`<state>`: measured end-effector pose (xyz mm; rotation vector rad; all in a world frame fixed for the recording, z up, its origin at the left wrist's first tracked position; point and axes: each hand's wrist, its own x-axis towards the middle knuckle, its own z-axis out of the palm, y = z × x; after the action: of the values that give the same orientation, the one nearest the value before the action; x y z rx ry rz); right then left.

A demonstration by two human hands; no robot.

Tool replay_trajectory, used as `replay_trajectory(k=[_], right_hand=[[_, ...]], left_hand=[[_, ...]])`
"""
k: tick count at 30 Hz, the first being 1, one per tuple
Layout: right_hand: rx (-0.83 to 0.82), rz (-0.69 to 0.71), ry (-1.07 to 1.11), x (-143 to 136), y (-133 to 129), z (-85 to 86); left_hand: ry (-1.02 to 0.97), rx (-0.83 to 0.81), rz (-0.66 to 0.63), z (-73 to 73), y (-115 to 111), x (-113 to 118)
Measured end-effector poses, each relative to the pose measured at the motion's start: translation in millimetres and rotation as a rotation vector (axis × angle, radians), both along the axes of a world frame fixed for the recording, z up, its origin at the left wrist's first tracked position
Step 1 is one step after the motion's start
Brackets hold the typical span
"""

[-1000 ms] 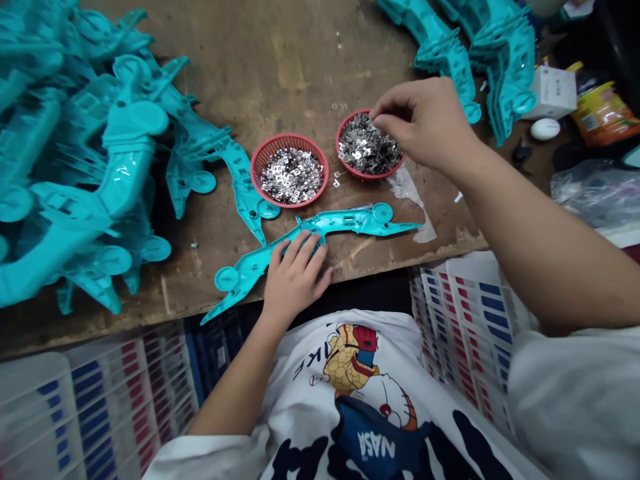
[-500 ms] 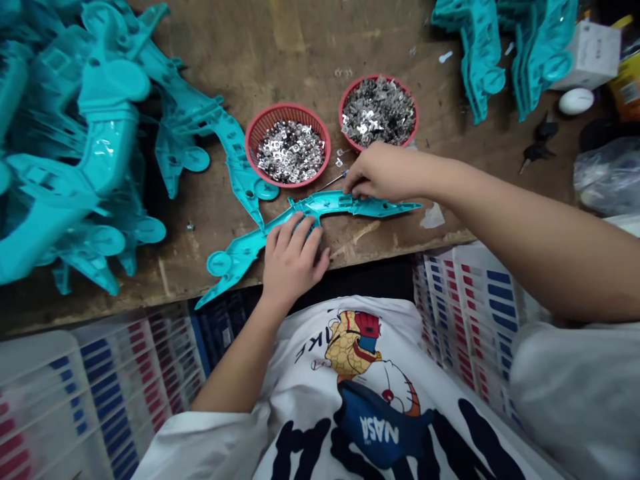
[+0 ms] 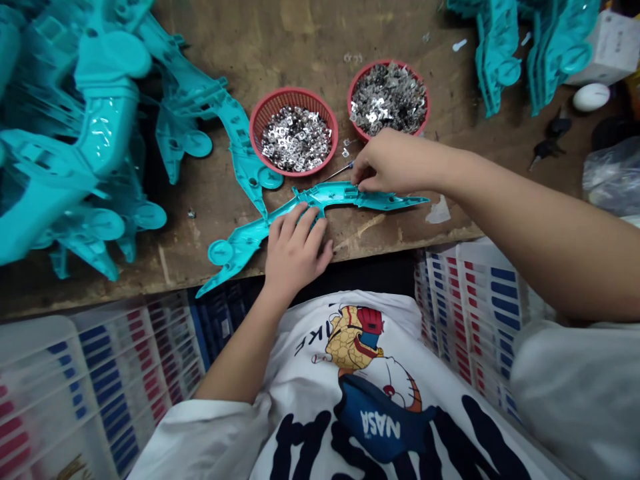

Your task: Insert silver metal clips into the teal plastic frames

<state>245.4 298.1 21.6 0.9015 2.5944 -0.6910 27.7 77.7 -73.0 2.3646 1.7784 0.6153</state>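
Observation:
A long curved teal plastic part lies along the front edge of the wooden table. My left hand lies on its middle, fingers spread flat and pressing it down. My right hand is pinched shut over the part's right half. A thin tool with a metal tip sticks out to the left from under its fingers. Just behind stand two red baskets, both filled with small shiny metal pieces.
A big heap of teal parts fills the table's left side. More teal parts stand stacked at the back right, by a white box and a white oval thing. Plastic crates sit under the table.
My right hand left the right basket and came down onto the teal part, pinched shut, with the thin tool now showing. My left hand has stayed on the part.

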Motion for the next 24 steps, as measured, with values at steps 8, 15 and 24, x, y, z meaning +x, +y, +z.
replay_trajectory(k=[8,15,24], right_hand=[[0.078,-0.012,-0.035,-2,-11,2.8],[0.145,0.018,-0.12,-10,-20,12.4],[0.289,0.077,-0.187,-15,-37,22.1]], left_hand=[[-0.026,-0.047,0.012,0.7,1,0],[-0.058,-0.011,0.004,3.9,2,-1],[-0.054,-0.021,0.308,48.7,115,-25]])
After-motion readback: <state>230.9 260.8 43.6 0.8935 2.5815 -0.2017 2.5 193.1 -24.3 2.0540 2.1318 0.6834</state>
